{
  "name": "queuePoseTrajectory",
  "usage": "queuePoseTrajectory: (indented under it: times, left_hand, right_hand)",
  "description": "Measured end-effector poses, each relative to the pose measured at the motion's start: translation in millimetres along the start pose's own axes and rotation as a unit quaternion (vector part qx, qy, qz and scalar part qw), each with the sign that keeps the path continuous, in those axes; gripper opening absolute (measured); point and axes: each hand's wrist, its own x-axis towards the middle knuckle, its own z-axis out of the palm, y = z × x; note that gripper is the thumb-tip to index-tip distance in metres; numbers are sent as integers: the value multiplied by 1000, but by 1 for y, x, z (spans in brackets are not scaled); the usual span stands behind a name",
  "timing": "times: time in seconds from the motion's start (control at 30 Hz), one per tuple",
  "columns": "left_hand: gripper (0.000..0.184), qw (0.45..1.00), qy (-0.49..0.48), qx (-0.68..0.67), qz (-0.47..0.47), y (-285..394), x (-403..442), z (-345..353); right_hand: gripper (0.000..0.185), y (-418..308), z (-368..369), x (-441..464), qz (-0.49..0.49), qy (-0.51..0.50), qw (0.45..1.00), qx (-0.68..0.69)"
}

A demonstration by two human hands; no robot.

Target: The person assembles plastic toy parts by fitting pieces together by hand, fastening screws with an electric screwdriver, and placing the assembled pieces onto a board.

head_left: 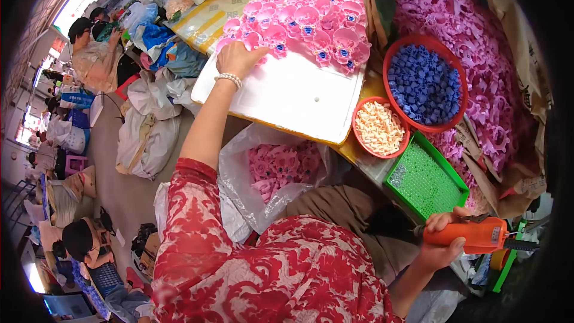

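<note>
My left hand (238,61), with a beaded bracelet at its wrist, is at the left side of a white tray (293,98). Its fingers are bent around a pink plastic part (253,39), with the fingertips partly hidden. Rows of similar pink parts (308,15), many with blue pieces in them, cover the tray's far half. Down at the lower right, my right hand (439,245) is closed around an orange electric screwdriver (469,236). The tool lies sideways, its tip toward the left, near a green tray of small metal pieces (427,173).
A red bowl of blue pieces (423,84) and a smaller bowl of cream pieces (379,127) stand right of the white tray. Beyond them is a large sack of pink parts (472,54). A clear bag (239,173) holding pink parts sits below the tray. Other people (95,60) sit at left.
</note>
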Motion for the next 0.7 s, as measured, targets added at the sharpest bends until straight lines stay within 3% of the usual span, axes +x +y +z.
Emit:
queuePoseTrajectory:
  times: [0.47,0.67,0.7]
  left_hand:
    - [56,999,-24,-6,-45,5,3,1]
    - [49,992,-38,-100,-62,-13,14,16]
    - [40,982,-38,-172,-64,-16,15,18]
  right_hand:
    - [73,3,-7,-1,-16,33,999,-23]
    - [71,3,-10,-2,-22,37,999,-33]
    - [71,3,-9,-2,-21,36,999,-35]
